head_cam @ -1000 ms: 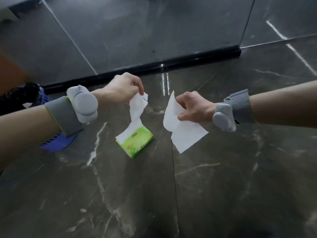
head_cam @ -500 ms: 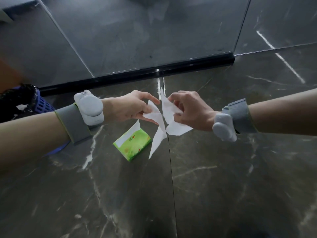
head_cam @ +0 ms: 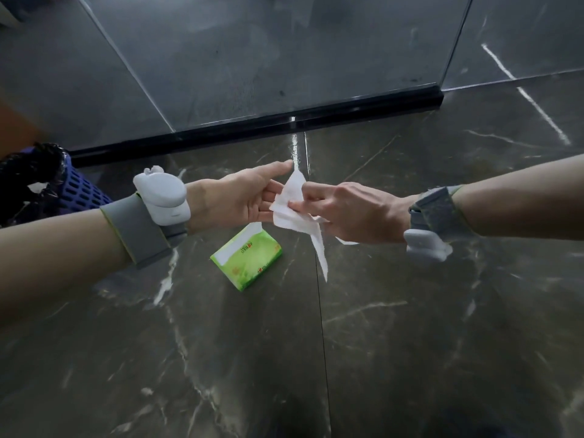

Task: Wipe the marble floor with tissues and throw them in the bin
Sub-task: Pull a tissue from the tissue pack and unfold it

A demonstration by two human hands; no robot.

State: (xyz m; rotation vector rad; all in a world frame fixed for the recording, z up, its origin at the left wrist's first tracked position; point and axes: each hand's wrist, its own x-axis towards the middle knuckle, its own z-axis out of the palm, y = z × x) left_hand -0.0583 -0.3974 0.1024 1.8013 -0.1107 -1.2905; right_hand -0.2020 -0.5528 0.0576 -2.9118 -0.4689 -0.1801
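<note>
White tissues [head_cam: 295, 210] hang bunched between my two hands above the dark marble floor [head_cam: 410, 327]. My right hand [head_cam: 347, 213] pinches them with thumb and fingers, and a loose tail dangles below. My left hand [head_cam: 249, 197] is beside it with fingers stretched out, touching the tissues' left edge. A green tissue pack [head_cam: 248, 257] with a white sheet sticking out lies on the floor under my hands. A blue bin [head_cam: 79, 188] with a black liner stands at the far left, partly hidden by my left forearm.
A glass panel with a black bottom rail [head_cam: 252, 128] runs across the floor just beyond my hands. Both wrists wear grey bands with white devices. A tile joint [head_cam: 320, 311] runs toward me from under the tissues.
My hands have come together. The tissue pulled from the pack by my left hand has joined the one in my right hand, and my left fingers have spread out.
</note>
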